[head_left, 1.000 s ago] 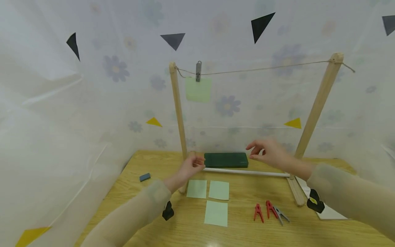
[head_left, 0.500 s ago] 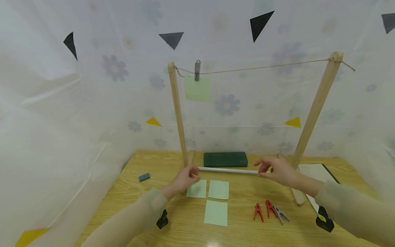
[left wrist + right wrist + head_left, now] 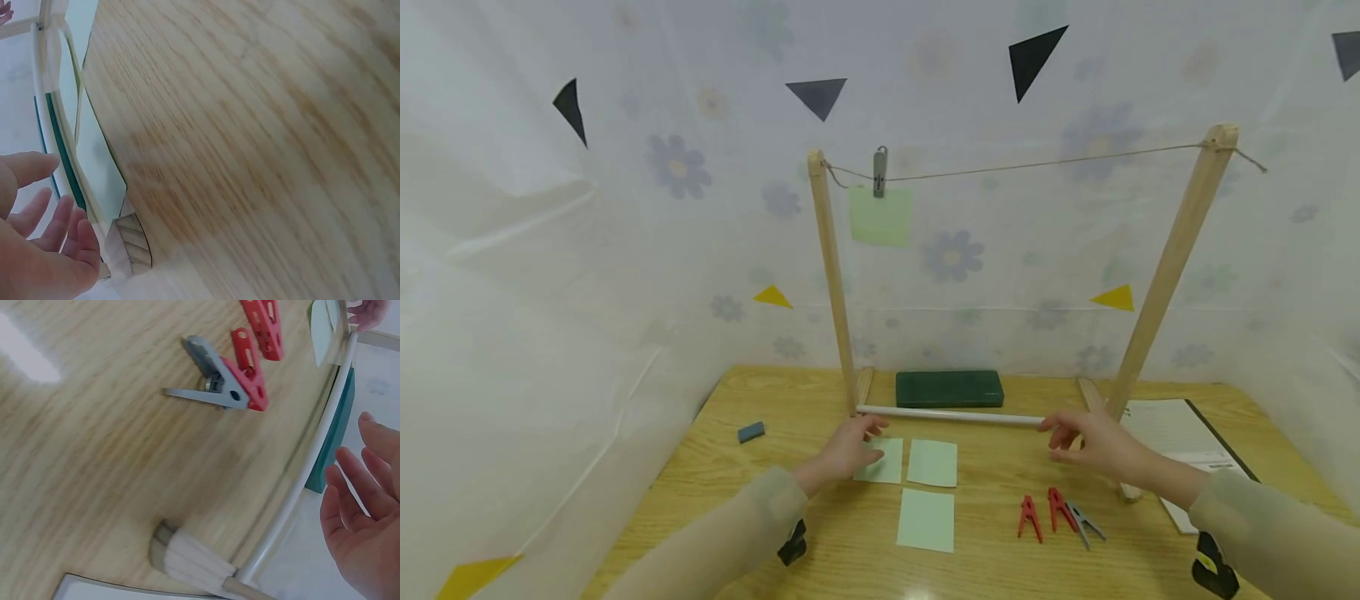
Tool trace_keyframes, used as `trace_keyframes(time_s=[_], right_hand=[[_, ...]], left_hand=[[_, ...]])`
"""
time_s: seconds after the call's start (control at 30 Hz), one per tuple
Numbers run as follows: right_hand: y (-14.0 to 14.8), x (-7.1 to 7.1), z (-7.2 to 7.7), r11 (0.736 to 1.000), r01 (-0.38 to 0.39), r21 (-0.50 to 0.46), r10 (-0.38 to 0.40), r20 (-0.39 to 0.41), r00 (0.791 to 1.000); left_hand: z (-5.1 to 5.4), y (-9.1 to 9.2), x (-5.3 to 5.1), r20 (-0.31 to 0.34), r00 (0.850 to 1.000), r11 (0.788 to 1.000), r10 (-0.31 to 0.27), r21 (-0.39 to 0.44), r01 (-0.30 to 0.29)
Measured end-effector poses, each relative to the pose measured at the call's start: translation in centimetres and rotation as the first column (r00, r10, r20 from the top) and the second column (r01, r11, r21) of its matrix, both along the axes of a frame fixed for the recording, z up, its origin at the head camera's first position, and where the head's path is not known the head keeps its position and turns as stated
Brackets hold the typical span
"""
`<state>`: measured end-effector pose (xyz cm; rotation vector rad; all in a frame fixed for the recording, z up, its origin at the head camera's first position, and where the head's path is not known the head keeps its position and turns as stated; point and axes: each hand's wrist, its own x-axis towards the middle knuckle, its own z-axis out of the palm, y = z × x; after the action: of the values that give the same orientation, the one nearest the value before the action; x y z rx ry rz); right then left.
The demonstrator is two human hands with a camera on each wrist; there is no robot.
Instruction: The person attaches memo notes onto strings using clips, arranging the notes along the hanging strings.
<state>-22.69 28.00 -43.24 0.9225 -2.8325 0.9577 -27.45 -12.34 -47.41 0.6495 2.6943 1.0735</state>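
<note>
My left hand (image 3: 846,450) hovers by the left end of a white rod (image 3: 955,414), over the edge of a pale green paper square (image 3: 883,462). Its fingers are loosely bent with nothing between them, as the left wrist view confirms. Close to the rod's right end is my right hand (image 3: 1101,447), fingers relaxed and holding nothing. The rod runs low between two wooden posts, the left post (image 3: 835,292) and the right post (image 3: 1172,267). A string (image 3: 1037,168) joins their tops. From it a grey clothespin (image 3: 880,172) hangs another green paper (image 3: 881,218).
Two more paper squares lie beside the first. Red clothespins (image 3: 1029,518) and a grey one (image 3: 1086,527) sit at front right. A dark green case (image 3: 949,389) lies behind the rod, a blue eraser-like block (image 3: 751,432) at left, and a white pad (image 3: 1180,433) at right.
Both hands came down to the rod's ends, touching or nearly touching it, then drew back toward the front. The right hand also shifted right. The hanging paper stayed in place.
</note>
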Motion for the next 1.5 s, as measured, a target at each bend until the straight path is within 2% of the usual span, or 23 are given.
trace_keyframes(time_s=[0.27, 0.4, 0.5, 0.63, 0.7, 0.83, 0.97, 1.07, 1.2, 1.33, 1.43, 1.5], right_hand=[[1.8, 1.2, -1.7, 0.999, 0.009, 0.048, -0.014, 0.089, 0.996], [2.0, 1.4, -2.7, 0.998, -0.06, -0.025, 0.062, 0.05, 0.997], [2.0, 1.8, -3.2, 0.994, -0.087, -0.064, 0.091, 0.06, 0.994], [2.1, 2.7, -3.6, 0.998, -0.044, -0.034, 0.048, 0.125, 0.991], [2.2, 3.2, -3.8, 0.999, -0.027, -0.019, 0.029, 0.131, 0.991], [2.4, 3.8, -4.0, 0.999, -0.024, -0.024, 0.026, 0.094, 0.995], [2.6, 4.0, -4.4, 0.999, -0.02, -0.029, 0.022, 0.083, 0.996], [2.8, 4.2, -4.8, 1.0, -0.013, -0.028, 0.016, 0.113, 0.993], [3.1, 4.5, -5.4, 1.0, -0.002, -0.018, 0.005, 0.141, 0.99], [3.1, 4.6, -6.0, 1.0, 0.011, -0.019, -0.009, 0.111, 0.994], [3.1, 4.8, -6.5, 1.0, 0.011, -0.014, -0.01, 0.08, 0.997], [3.1, 5.0, -6.6, 1.0, 0.002, -0.016, -0.001, 0.088, 0.996]], left_hand=[[-0.6, -0.3, -0.1, -0.091, 0.996, 0.997, -0.024, -0.07, 0.017], [-0.8, -0.9, -0.3, -0.106, 0.994, 0.995, -0.029, -0.095, 0.019], [-1.0, -1.1, -0.3, -0.122, 0.991, 0.991, -0.052, -0.131, 0.036], [-1.3, -1.1, 0.0, -0.137, 0.988, 0.982, -0.077, -0.183, 0.051], [-1.3, -1.0, 0.1, -0.14, 0.987, 0.978, -0.083, -0.2, 0.054], [-1.1, -0.8, 0.2, -0.144, 0.986, 0.975, -0.081, -0.215, 0.048], [-1.0, -0.8, 0.0, -0.145, 0.987, 0.969, -0.07, -0.243, 0.033], [-1.0, -0.8, -0.2, -0.146, 0.987, 0.964, -0.071, -0.264, 0.03], [-0.6, -0.8, -0.4, -0.131, 0.989, 0.965, -0.073, -0.261, 0.037], [-0.2, -0.8, -0.4, -0.112, 0.992, 0.967, -0.063, -0.253, 0.033], [-0.2, -0.7, -0.4, -0.108, 0.993, 0.968, -0.049, -0.252, 0.02], [-0.3, -0.7, -0.4, -0.109, 0.993, 0.969, -0.043, -0.248, 0.015]])
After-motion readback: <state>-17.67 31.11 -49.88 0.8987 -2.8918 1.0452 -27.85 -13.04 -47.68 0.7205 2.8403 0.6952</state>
